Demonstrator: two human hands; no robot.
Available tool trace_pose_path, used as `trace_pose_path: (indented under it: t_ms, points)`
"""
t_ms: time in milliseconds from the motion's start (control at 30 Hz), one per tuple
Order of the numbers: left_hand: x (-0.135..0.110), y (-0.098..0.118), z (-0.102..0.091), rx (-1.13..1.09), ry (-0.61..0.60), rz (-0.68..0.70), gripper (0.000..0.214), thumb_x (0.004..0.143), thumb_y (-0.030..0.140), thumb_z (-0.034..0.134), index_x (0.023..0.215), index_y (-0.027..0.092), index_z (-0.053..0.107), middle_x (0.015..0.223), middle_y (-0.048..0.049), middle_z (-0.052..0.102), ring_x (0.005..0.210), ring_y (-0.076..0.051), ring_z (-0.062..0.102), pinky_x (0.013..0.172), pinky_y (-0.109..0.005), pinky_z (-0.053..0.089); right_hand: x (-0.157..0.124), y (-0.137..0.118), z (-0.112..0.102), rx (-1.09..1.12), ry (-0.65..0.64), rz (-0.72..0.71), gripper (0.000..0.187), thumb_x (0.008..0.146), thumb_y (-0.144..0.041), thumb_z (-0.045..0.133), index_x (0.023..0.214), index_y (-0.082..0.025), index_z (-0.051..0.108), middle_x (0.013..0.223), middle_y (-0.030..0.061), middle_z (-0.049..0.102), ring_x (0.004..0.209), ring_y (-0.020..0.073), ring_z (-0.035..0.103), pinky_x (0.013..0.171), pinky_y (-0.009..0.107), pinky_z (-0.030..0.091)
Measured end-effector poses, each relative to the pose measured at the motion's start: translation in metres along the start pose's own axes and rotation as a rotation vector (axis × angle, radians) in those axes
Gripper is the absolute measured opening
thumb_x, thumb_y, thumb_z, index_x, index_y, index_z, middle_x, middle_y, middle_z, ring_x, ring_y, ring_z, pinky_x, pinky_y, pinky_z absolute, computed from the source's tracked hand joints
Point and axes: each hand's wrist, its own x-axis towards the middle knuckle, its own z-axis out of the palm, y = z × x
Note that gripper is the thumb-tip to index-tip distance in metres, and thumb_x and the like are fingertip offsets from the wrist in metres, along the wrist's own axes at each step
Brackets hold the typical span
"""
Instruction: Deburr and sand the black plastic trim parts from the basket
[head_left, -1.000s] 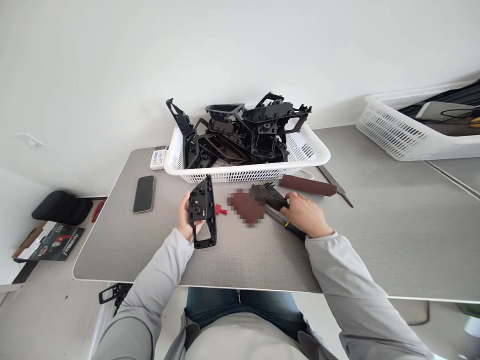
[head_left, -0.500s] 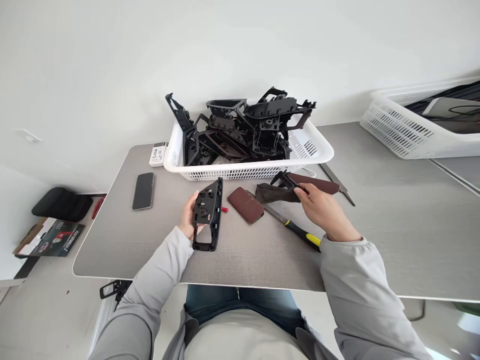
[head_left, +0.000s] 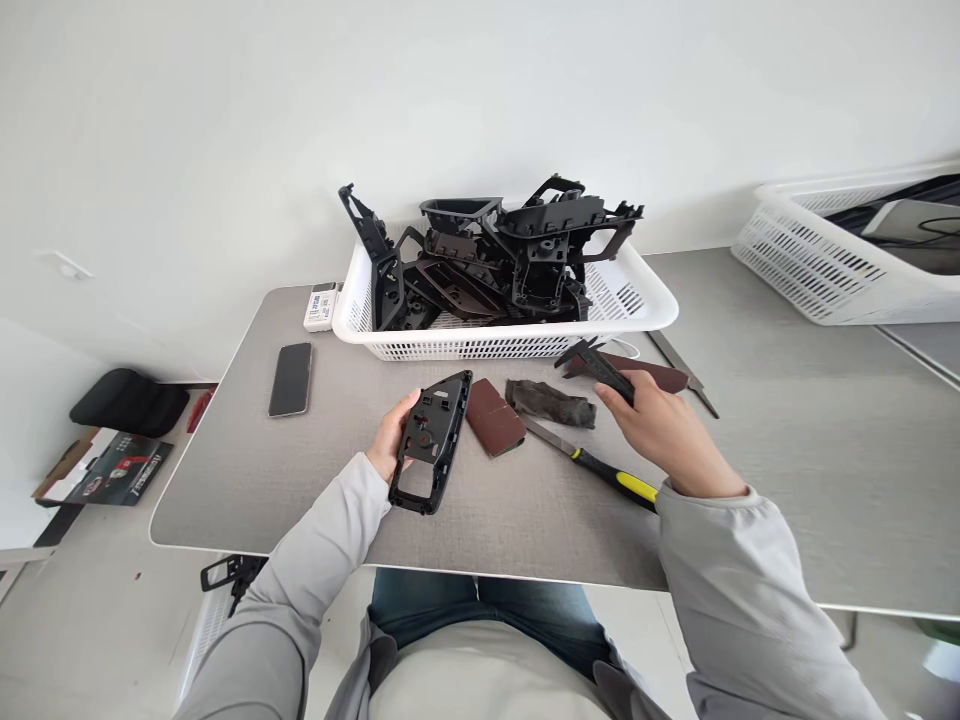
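Note:
My left hand grips the left edge of a black plastic panel, tilted above the table, with clips along its rim and a rectangular opening at its lower end. My right hand is closed around a black caliper, its jaws pointing up and left. Just left of the caliper lies a dark crumpled cloth. Beside the panel rests a piece of brown sandpaper. A file with a black and yellow handle lies below my right hand. More brown sandpaper sits behind the caliper.
A white basket of black plastic parts stands at the back. Another white basket is at the right. A phone and a small white box lie left. A flat metal file lies behind my right hand.
My right hand has lifted the caliper off the cloth and moved slightly right. The panel in my left hand has shifted a little right and down and tilted clockwise.

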Motion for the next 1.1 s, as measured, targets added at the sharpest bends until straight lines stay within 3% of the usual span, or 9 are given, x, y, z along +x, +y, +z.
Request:
trace_pose_path:
  t_ms: [100, 200, 300, 367, 433, 533, 733, 867, 1100]
  points:
    - [0.000, -0.002, -0.001, 0.038, -0.023, -0.017, 0.038, 0.093, 0.041, 0.056, 0.075, 0.011, 0.070, 0.057, -0.0056, 0.068, 0.042, -0.014, 0.061, 0.042, -0.022, 0.045, -0.006, 0.004, -0.003, 0.256, 0.056, -0.147, 0.030, 0.095, -0.041, 0.039, 0.104, -0.019, 0.058, 0.075, 0.0082, 0.068, 0.072, 0.0265, 0.066, 0.062, 0.033, 0.047]
    - [-0.002, -0.004, -0.001, 0.067, -0.082, -0.074, 0.038, 0.094, 0.041, 0.054, 0.082, 0.011, 0.073, 0.064, -0.0080, 0.072, 0.049, -0.016, 0.066, 0.049, -0.024, 0.050, -0.018, -0.006, 0.001, 0.458, -0.001, -0.343, 0.036, 0.095, -0.050, 0.037, 0.096, -0.021, 0.058, 0.064, 0.0025, 0.062, 0.059, 0.0205, 0.060, 0.056, 0.031, 0.047]
    - [-0.005, -0.007, -0.001, 0.095, -0.139, -0.129, 0.036, 0.093, 0.040, 0.055, 0.087, 0.010, 0.074, 0.070, -0.0099, 0.074, 0.055, -0.018, 0.068, 0.055, -0.026, 0.052, -0.031, -0.028, 0.010, 0.506, -0.103, -0.491, 0.039, 0.094, -0.051, 0.043, 0.113, -0.020, 0.058, 0.074, 0.0036, 0.069, 0.064, 0.0213, 0.064, 0.060, 0.033, 0.052]
    - [-0.005, -0.008, -0.001, 0.111, -0.173, -0.111, 0.031, 0.092, 0.038, 0.059, 0.091, 0.011, 0.074, 0.072, -0.0093, 0.074, 0.055, -0.016, 0.067, 0.056, -0.025, 0.052, -0.035, -0.042, 0.015, 0.505, -0.125, -0.585, 0.040, 0.092, -0.045, 0.051, 0.123, -0.020, 0.058, 0.097, 0.0079, 0.074, 0.083, 0.0246, 0.070, 0.072, 0.036, 0.057]
    - [-0.005, -0.010, -0.001, 0.124, -0.188, -0.077, 0.028, 0.091, 0.036, 0.061, 0.094, 0.012, 0.074, 0.073, -0.0080, 0.074, 0.055, -0.015, 0.066, 0.055, -0.024, 0.051, -0.035, -0.053, 0.019, 0.507, -0.139, -0.692, 0.038, 0.092, -0.039, 0.053, 0.126, -0.022, 0.059, 0.116, 0.0093, 0.072, 0.102, 0.0266, 0.070, 0.086, 0.040, 0.057]
    - [-0.003, -0.011, -0.002, 0.125, -0.176, -0.064, 0.027, 0.090, 0.036, 0.062, 0.090, 0.011, 0.074, 0.071, -0.0073, 0.073, 0.053, -0.014, 0.065, 0.052, -0.023, 0.049, -0.032, -0.058, 0.023, 0.492, -0.131, -0.791, 0.039, 0.093, -0.034, 0.051, 0.128, -0.021, 0.060, 0.126, 0.0100, 0.070, 0.113, 0.0277, 0.067, 0.096, 0.042, 0.054]
    - [-0.003, -0.010, -0.001, 0.100, -0.182, -0.066, 0.028, 0.091, 0.037, 0.062, 0.092, 0.011, 0.074, 0.073, -0.0075, 0.074, 0.054, -0.014, 0.066, 0.052, -0.022, 0.050, -0.031, -0.055, 0.035, 0.414, -0.171, -0.717, 0.045, 0.097, -0.038, 0.047, 0.139, -0.022, 0.052, 0.110, 0.0080, 0.076, 0.084, 0.0253, 0.075, 0.079, 0.038, 0.059]
    - [-0.003, -0.010, -0.001, 0.104, -0.180, -0.069, 0.028, 0.091, 0.036, 0.061, 0.089, 0.011, 0.073, 0.071, -0.0075, 0.074, 0.053, -0.014, 0.065, 0.050, -0.022, 0.049, -0.032, -0.052, 0.043, 0.351, -0.139, -0.669, 0.046, 0.097, -0.040, 0.047, 0.137, -0.017, 0.050, 0.099, 0.0096, 0.078, 0.084, 0.0278, 0.075, 0.074, 0.038, 0.058]
    - [-0.005, -0.011, 0.000, 0.105, -0.197, -0.094, 0.025, 0.089, 0.036, 0.064, 0.084, 0.012, 0.072, 0.068, -0.0064, 0.072, 0.050, -0.014, 0.064, 0.047, -0.022, 0.047, -0.034, -0.050, 0.047, 0.240, -0.053, -0.673, 0.043, 0.099, -0.043, 0.042, 0.133, -0.020, 0.057, 0.094, 0.0093, 0.079, 0.077, 0.0288, 0.076, 0.069, 0.037, 0.058]
